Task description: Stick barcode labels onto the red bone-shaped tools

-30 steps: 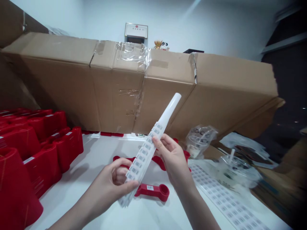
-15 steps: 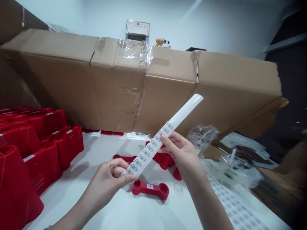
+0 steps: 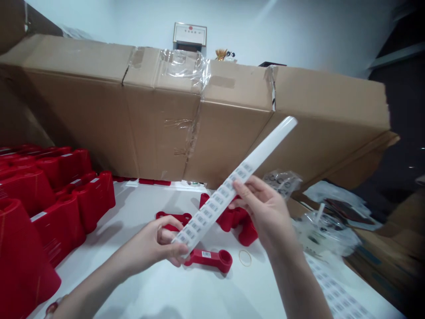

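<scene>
A long white strip of barcode labels [image 3: 232, 184] slants from lower left to upper right above the white table [image 3: 139, 221]. My left hand [image 3: 159, 246] pinches its lower end between thumb and fingers. My right hand [image 3: 265, 212] grips the strip near its middle, thumb on top. Directly under the strip's lower end lies a flat red plastic link [image 3: 209, 259] with a small barcode label stuck on it. More red links [image 3: 237, 219] are heaped just beyond my right hand.
Labelled red plastic parts [image 3: 49, 195] crowd the table's left side. A long taped cardboard box [image 3: 199, 115] stands across the back. A rubber band [image 3: 245, 258] lies right of the link. A sheet of barcode labels [image 3: 335, 294] and clear plastic bags [image 3: 325, 230] sit at right.
Both hands tilted the strip down toward the right, so its free end swung right and outward. My right hand moved right and up along it; my left hand stayed low.
</scene>
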{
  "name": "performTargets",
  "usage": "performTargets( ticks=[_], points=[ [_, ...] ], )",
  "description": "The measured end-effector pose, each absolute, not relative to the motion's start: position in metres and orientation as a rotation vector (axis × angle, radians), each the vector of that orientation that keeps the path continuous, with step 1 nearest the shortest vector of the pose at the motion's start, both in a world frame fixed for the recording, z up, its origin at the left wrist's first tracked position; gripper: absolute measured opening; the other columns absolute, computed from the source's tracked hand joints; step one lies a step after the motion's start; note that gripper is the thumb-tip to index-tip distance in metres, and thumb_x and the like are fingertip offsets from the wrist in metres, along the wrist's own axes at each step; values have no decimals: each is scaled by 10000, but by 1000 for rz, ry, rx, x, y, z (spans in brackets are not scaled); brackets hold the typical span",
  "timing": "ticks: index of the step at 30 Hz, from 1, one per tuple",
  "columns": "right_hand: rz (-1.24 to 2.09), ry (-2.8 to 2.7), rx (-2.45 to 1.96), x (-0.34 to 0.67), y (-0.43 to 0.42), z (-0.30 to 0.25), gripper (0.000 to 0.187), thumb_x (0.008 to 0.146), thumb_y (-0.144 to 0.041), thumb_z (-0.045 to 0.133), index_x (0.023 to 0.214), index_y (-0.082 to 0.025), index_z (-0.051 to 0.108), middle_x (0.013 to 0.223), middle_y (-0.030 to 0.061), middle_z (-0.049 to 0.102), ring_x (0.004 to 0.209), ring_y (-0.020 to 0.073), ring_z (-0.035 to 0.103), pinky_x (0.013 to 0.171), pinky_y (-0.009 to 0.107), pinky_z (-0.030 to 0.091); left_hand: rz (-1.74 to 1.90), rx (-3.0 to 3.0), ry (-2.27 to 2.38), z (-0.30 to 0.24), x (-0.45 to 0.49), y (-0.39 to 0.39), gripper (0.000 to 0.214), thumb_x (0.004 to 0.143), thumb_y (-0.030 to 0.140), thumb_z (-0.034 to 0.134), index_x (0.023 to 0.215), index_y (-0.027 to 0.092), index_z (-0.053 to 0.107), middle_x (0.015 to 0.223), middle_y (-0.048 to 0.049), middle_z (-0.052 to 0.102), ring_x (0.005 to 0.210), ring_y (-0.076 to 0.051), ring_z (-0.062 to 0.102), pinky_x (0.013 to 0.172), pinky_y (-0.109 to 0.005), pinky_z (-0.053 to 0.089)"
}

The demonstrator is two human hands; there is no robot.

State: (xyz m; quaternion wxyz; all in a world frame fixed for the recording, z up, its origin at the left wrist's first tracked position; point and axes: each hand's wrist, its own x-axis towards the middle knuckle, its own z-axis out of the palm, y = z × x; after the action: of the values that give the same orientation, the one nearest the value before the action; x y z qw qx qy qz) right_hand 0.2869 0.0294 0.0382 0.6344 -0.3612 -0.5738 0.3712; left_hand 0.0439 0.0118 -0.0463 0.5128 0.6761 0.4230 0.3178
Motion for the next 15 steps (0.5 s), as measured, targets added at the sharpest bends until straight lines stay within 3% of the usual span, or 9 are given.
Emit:
performTargets(
  ticks=[2,6,11,15],
  points=[
    [732,-1279,-824,301,29,44,236,779,-412,864,907,-235,775,887,33,762,653,129,672,557,206,593,745,1775,1147,-61,40,30,378,819,435,757,1054,206,571,1036,-76,781,901,-239,745,800,-375,599],
    [598,-1316,-943,334,25,55,246,768,-447,869,876,-244,783,877,37,754,693,153,685,531,202,576,681,2116,1564,-101,49,67,190,962,306,659,1086,162,656,1213,-99,681,1160,-281,636,1012,-523,505],
    [595,-1436,-1115,351,15,61,310,793,-518,834,849,-222,759,731,23,706,560,115,612,501,200,535,368,2424,1757,-133,72,89,285,979,328,665,1215,169,661,1299,-100,661,1182,-285,638,1011,-535,523],
    [609,-1523,-1114,348,9,63,298,830,-505,804,864,-218,730,773,30,701,585,121,600,492,205,510,180,2547,1766,-138,76,97,292,983,333,659,1226,173,657,1298,-101,662,1171,-281,645,1002,-528,533]
  ],
)
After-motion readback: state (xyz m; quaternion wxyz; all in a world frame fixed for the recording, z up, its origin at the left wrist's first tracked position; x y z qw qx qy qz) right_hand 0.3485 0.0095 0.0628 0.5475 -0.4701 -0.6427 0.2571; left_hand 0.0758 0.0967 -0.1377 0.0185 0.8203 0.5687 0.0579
